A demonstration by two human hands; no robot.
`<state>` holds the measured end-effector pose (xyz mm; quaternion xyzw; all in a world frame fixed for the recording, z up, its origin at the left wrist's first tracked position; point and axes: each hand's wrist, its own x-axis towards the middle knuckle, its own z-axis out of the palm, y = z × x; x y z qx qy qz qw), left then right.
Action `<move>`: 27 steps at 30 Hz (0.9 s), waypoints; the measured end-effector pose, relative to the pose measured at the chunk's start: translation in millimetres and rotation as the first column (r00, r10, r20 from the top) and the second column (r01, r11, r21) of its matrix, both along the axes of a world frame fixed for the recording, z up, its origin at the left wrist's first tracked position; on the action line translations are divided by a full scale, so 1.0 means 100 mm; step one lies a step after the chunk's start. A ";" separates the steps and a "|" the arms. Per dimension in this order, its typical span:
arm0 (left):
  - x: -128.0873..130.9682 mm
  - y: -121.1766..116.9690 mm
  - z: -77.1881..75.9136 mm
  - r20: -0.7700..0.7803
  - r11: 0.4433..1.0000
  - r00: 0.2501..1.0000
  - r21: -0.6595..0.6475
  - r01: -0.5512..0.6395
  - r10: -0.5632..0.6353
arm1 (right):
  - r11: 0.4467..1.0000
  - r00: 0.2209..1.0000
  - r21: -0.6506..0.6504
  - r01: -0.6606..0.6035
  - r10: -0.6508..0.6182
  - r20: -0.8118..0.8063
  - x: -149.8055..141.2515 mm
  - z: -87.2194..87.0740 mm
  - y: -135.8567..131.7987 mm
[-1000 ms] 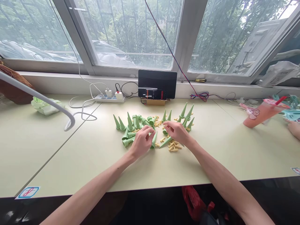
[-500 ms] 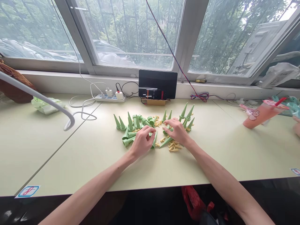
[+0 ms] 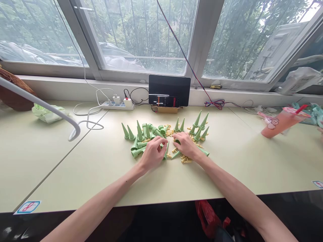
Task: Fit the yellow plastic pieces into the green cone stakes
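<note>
My left hand rests over the front of a heap of green plant watering spikes. Its fingers are curled, thumb and forefinger closed about a green spike whose wide end points towards me. My right hand is just to the right, palm down, with its fingers bent towards the left hand. Whether a small piece is pinched in its fingertips is hidden. Loose yellow valve pieces lie beneath and in front of it, and another green spike lies partly under the palm.
Several spikes stand upright at the right and left. Behind are a tablet and a phone with a timer. A power strip is at the back left, a pink drink cup at the right.
My right hand has shifted left and a little closer to my left hand, uncovering a green spike to its right. My left hand has barely moved.
</note>
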<state>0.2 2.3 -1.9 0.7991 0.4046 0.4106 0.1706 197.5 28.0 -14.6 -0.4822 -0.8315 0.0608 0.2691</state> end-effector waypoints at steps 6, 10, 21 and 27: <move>0.00 -0.01 0.02 -0.007 1.000 1.000 0.003 0.002 -0.002 | 0.998 0.999 0.023 -0.050 0.050 -0.017 -0.01 -0.05 0.03; -0.01 -0.01 0.02 -0.012 1.000 1.000 0.003 0.003 -0.003 | 0.995 0.997 0.070 -0.078 0.079 -0.012 -0.01 -0.09 0.05; -0.02 0.00 0.01 -0.092 1.000 0.996 -0.015 -0.018 0.017 | 0.983 0.988 0.177 -0.058 0.082 -0.134 -0.09 0.02 -0.06; -0.02 0.00 -0.03 -0.188 1.000 0.982 -0.030 0.001 -0.006 | 0.982 0.959 0.176 -0.067 0.112 -0.259 -0.11 0.06 -0.10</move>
